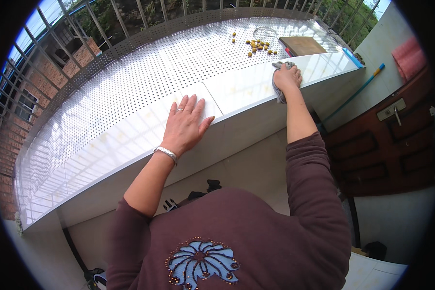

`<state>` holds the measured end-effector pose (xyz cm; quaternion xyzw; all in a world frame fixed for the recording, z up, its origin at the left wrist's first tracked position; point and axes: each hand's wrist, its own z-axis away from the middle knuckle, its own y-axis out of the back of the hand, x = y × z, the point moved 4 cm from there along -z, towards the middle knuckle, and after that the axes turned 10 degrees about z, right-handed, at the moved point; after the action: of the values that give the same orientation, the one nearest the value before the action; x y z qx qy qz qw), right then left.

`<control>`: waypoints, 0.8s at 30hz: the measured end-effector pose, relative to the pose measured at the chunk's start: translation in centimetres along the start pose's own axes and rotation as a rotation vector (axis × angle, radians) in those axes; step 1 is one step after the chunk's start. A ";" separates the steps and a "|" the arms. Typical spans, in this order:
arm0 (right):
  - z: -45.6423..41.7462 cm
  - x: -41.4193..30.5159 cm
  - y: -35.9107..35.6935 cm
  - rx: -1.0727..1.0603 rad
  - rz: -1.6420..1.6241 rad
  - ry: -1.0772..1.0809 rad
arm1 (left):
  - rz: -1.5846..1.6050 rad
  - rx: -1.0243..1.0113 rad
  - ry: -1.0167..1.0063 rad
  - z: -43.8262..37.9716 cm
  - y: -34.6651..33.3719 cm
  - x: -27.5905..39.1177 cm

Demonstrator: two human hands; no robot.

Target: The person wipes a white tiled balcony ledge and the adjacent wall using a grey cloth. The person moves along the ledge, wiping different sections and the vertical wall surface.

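My right hand (289, 78) is closed around a grey cloth (280, 90), pressed on the white tiled ledge (239, 85) near its front edge. Farther left, my left hand (186, 123) lies palm down on the same ledge, fingers spread, with nothing held; it wears a ring and a silver bracelet (166, 153). Beyond the ledge runs a perforated metal sheet (159, 72). Several small yellow-brown fruits or nuts (257, 45) are scattered on it, near a brown board (302, 46) and a red object (288, 52) at the board's left edge.
Metal window bars (141, 14) and a perforated metal rim (130, 41) bound the far side. A clear round item (265, 32) sits behind the fruits. At right are a blue strip (352, 58), a blue pole (364, 87), a pink towel (409, 58) and a brown door (384, 145).
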<state>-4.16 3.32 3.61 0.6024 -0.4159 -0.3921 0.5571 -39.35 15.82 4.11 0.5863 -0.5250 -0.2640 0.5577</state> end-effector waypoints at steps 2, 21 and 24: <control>0.1 -2.6 -0.2 0.003 -0.036 0.096 | 0.005 0.002 -0.008 -0.2 -0.1 0.1; 12.6 -8.4 0.9 0.041 -0.089 0.597 | 0.010 -0.031 0.024 -0.1 0.3 -1.6; 6.2 -2.6 0.2 0.081 -0.034 0.385 | 0.012 -0.024 0.015 -0.2 0.5 -1.3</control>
<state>-10.92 3.62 3.42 0.6953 -0.3069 -0.2617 0.5949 -39.73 17.13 4.24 0.5783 -0.5210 -0.2627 0.5702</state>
